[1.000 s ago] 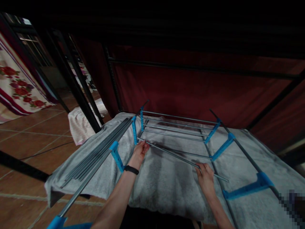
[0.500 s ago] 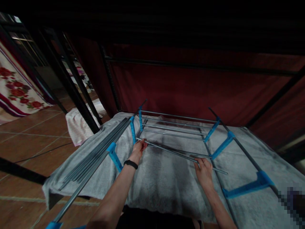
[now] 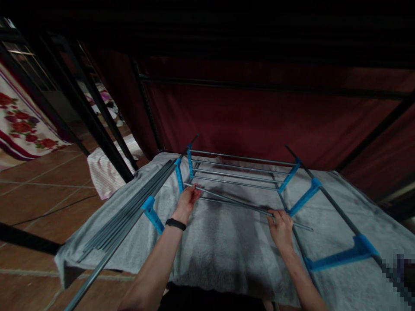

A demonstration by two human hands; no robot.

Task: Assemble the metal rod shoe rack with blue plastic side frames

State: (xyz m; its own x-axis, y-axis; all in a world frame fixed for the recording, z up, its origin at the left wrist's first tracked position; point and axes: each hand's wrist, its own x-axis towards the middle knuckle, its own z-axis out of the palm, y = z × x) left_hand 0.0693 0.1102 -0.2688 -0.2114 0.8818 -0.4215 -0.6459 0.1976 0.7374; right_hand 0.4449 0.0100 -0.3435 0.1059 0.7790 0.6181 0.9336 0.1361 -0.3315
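A thin grey metal rod slants between my hands, its right end sticking out past my right hand. My left hand, with a black band on the wrist, pinches it near its left end, beside a blue plastic bracket. Closed on the rod toward its other end is my right hand, close to another blue bracket. Behind them stands a partly built rack, with several grey crossbars between the blue brackets. Another crossbar lies just behind the held rod.
Several loose grey rods lie bundled on the grey blanket at left. A long side pole runs toward me. Black metal posts stand at left. A dark red curtain hangs behind. Striped cloth lies beyond the bed.
My right hand has moved slightly right and up, bringing the rod's right end higher and nearer the right bracket. My left hand stays near the left bracket, still holding the rod.
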